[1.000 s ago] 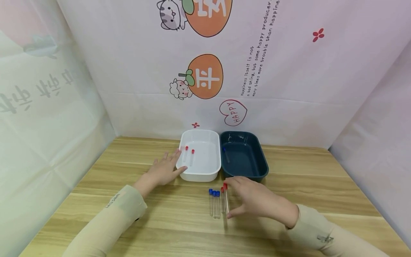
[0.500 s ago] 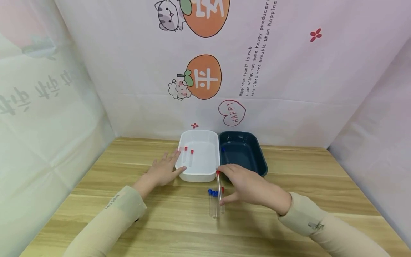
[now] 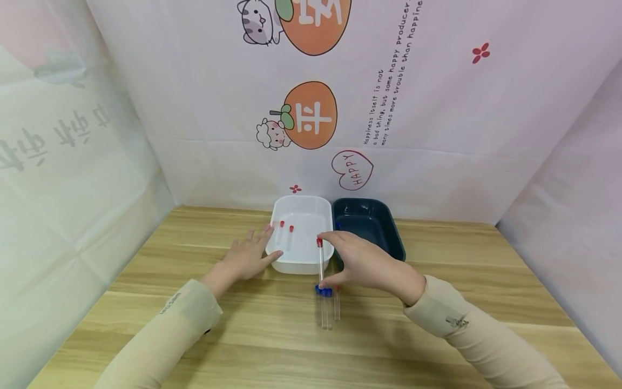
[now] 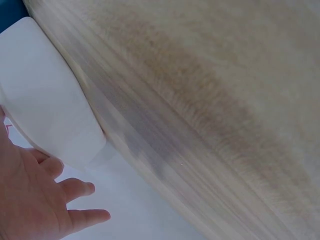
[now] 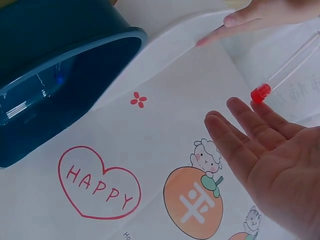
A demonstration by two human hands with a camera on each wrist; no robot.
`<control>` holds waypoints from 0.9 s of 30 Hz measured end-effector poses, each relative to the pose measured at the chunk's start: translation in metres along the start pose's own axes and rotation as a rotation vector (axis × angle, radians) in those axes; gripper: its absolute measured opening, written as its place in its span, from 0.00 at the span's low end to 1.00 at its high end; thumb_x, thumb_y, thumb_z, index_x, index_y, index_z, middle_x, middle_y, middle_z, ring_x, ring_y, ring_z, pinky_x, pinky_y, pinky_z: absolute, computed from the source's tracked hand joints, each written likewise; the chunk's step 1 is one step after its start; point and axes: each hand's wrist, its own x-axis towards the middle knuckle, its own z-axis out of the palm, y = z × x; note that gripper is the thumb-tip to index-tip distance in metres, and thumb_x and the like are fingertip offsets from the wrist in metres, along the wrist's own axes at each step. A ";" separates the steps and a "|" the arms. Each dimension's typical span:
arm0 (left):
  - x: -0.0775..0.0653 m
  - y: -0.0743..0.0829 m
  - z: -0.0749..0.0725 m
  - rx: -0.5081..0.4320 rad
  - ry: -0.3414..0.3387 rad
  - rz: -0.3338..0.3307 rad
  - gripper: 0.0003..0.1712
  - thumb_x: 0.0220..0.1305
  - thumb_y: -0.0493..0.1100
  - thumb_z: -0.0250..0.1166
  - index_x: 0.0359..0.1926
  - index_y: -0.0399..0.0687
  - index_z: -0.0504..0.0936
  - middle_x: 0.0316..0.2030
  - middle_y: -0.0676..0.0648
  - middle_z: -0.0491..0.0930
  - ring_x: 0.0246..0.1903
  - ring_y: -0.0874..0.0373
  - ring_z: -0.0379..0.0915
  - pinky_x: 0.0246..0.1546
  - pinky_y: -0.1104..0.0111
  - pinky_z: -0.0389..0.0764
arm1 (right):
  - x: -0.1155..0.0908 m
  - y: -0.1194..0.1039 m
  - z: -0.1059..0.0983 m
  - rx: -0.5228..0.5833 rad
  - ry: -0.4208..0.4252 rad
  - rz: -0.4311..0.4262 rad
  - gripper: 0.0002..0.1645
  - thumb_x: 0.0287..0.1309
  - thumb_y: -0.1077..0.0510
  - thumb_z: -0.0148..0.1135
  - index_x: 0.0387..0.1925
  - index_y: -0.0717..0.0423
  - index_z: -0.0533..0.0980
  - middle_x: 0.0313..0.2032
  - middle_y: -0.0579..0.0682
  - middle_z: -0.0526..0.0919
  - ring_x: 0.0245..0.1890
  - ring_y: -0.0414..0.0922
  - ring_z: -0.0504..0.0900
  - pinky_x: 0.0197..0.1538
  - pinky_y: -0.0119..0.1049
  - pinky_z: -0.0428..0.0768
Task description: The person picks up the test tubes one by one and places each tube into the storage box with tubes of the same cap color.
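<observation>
My right hand (image 3: 371, 266) pinches a clear test tube with a red cap (image 3: 321, 265) between thumb and fingers, over the near right edge of the white basin (image 3: 311, 229). That tube's red cap (image 5: 261, 93) lies against the fingertips in the right wrist view. My left hand (image 3: 247, 257), fingers spread, rests at the white basin's left rim. Inside the basin are red-capped tubes (image 3: 291, 230). On the table below my right hand lie several blue-capped tubes (image 3: 324, 292) and one red-capped tube (image 3: 337, 309).
A dark blue basin (image 3: 376, 224) stands right beside the white one, with a blue-capped tube (image 5: 60, 79) inside it. Behind both hangs a printed white cloth (image 3: 418, 178). The wooden table (image 3: 262, 335) extends towards me and to both sides.
My right hand has lifted the red-capped tube off the table and carried it forward and left to the white basin's near edge. The left hand stays where it was.
</observation>
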 end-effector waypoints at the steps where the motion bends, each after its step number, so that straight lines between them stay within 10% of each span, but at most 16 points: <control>1: 0.000 0.000 0.000 0.001 0.001 -0.001 0.50 0.75 0.72 0.46 0.83 0.49 0.43 0.81 0.48 0.44 0.77 0.33 0.39 0.69 0.30 0.44 | 0.001 0.000 0.000 0.003 -0.001 0.002 0.59 0.49 0.34 0.79 0.73 0.60 0.66 0.68 0.61 0.72 0.69 0.56 0.71 0.68 0.53 0.71; 27: 0.000 0.002 -0.001 -0.013 -0.010 -0.009 0.49 0.76 0.69 0.47 0.83 0.49 0.43 0.81 0.46 0.45 0.77 0.33 0.39 0.69 0.29 0.45 | 0.049 0.016 0.020 0.102 -0.011 0.048 0.56 0.53 0.37 0.77 0.75 0.58 0.64 0.69 0.59 0.72 0.63 0.52 0.75 0.68 0.51 0.72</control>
